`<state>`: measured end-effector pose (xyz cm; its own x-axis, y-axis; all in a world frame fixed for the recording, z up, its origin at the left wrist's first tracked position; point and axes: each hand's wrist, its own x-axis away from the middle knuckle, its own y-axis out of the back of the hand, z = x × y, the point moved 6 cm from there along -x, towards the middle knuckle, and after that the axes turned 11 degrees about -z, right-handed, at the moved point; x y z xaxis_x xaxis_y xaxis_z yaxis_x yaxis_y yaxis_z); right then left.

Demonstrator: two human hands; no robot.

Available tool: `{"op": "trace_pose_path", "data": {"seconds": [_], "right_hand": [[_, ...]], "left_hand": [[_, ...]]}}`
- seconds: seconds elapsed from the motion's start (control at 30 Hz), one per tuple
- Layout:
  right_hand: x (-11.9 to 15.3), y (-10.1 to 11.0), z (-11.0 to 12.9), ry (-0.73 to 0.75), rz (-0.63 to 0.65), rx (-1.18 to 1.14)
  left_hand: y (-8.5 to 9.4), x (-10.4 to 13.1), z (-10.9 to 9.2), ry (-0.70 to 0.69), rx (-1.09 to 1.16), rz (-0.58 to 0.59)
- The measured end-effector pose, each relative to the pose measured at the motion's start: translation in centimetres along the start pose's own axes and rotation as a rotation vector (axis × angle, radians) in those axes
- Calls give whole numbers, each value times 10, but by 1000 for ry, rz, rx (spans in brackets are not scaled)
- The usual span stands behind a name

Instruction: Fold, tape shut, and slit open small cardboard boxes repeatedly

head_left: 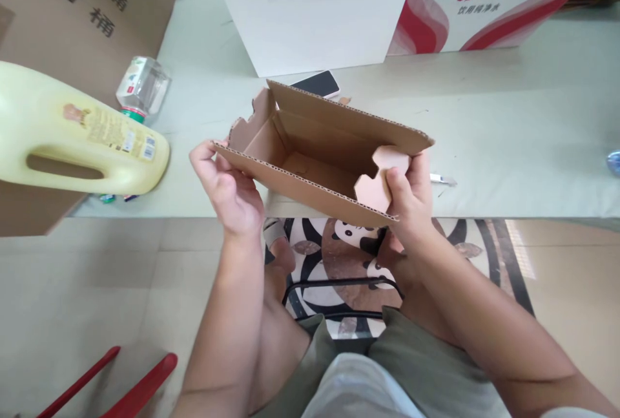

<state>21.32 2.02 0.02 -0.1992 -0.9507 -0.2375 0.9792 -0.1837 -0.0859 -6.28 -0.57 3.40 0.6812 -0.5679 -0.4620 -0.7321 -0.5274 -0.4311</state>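
A small brown cardboard box (pixel 310 197) is held tilted above the table's near edge, its top open and its inside bare. My left hand (pixel 231 195) grips the left end, with the fingers at the corner by a notched end flap (pixel 252 119). At the right end my right hand (pixel 409 195) is closed on the box, its thumb pressing the other notched flap (pixel 380 179), which leans inward. Behind the box lies a dark-screened phone (pixel 317 84), partly covered by the box's back wall. To the right of my right hand is a utility knife (pixel 442 179), its other end hidden.
A pale yellow jug (pixel 87 134) and a clear plastic bottle (pixel 145 88) are on the left, by a big carton (pixel 82 11). White boxes (pixel 320 11) stand at the back of the table (pixel 533 127). Red bars (pixel 140 386) show lower left.
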Motion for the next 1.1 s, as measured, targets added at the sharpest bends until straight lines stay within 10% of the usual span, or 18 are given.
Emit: {"op": "trace_pose_path", "data": {"seconds": [0.6,1.1], "right_hand": [[7,3,-6,108,2,-17],[9,7,-5,183,24,-16]], "left_hand": [[-5,4,6,-40,-275,-67],[-8,2,11,4,-400,100]]}}
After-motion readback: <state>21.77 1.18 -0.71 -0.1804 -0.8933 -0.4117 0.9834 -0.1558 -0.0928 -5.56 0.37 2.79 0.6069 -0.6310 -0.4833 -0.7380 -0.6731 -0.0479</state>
